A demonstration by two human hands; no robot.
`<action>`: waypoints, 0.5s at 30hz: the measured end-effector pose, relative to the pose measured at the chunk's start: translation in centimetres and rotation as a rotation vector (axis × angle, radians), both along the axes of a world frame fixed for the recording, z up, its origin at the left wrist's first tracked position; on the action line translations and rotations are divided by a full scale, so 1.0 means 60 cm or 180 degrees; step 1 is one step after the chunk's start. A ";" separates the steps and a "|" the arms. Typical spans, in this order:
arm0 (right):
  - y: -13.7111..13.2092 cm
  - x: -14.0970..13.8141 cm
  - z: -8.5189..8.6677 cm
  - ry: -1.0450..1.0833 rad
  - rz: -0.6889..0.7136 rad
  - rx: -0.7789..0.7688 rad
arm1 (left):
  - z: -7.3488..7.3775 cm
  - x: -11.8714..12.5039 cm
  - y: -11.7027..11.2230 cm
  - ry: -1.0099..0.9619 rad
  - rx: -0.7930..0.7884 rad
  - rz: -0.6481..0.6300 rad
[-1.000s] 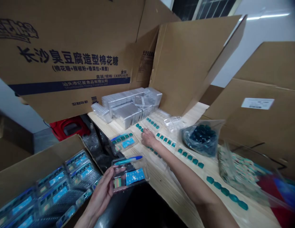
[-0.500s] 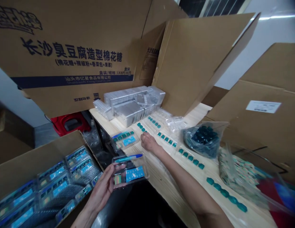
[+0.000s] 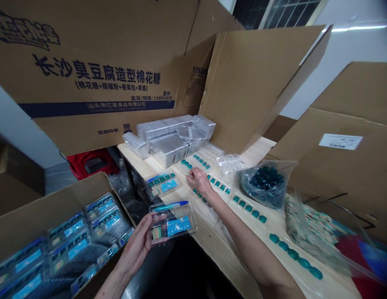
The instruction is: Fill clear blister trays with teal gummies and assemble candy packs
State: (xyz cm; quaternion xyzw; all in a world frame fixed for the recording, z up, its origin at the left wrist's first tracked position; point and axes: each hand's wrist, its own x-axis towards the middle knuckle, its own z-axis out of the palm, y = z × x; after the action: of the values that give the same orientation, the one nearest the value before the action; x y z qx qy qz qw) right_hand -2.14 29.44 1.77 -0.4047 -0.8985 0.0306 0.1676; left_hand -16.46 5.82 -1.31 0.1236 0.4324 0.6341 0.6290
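My left hand (image 3: 139, 238) grips a clear plastic case (image 3: 193, 229) in front of the table edge. Inside the case lie a blue pen (image 3: 170, 206), a blue patterned rectangle (image 3: 178, 226) and a small striped block (image 3: 156, 233). Over the table, my right hand (image 3: 198, 181) has its fingers curled down between rows of green faceted pieces (image 3: 218, 183). Whatever its fingertips pinch is hidden. Just left of it sits a filled case (image 3: 164, 183) holding a pen, green pieces and a blue rectangle.
Stacked clear plastic cases (image 3: 170, 145) stand at the table's back. To the right are a bag of dark green pieces (image 3: 268, 185) and a bag of small striped blocks (image 3: 311, 228). A carton (image 3: 117, 195) of filled cases is at lower left; large cardboard boxes (image 3: 118, 37) rise behind.
My right hand has shifted slightly up and right, and a short row of green pieces now shows below it. The left hand still holds the case, almost unmoved.
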 end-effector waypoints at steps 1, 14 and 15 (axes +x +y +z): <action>0.000 0.003 0.001 0.0000 0.0067 0.0054 | 0.001 0.002 0.002 -0.0011 0.0022 -0.0006; -0.083 0.101 0.112 0.4004 -0.0507 -0.2122 | 0.006 0.055 0.039 -0.0462 0.0594 0.0329; -0.109 0.110 0.114 0.4343 -0.0432 -0.2544 | 0.008 0.064 0.043 -0.0495 0.0667 0.0371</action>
State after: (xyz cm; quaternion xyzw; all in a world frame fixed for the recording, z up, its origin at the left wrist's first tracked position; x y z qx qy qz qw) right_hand 4.48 22.87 8.63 -0.3800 -0.4917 0.5817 0.5248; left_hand -12.62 8.42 -0.81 0.1138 0.3202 0.7190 0.6063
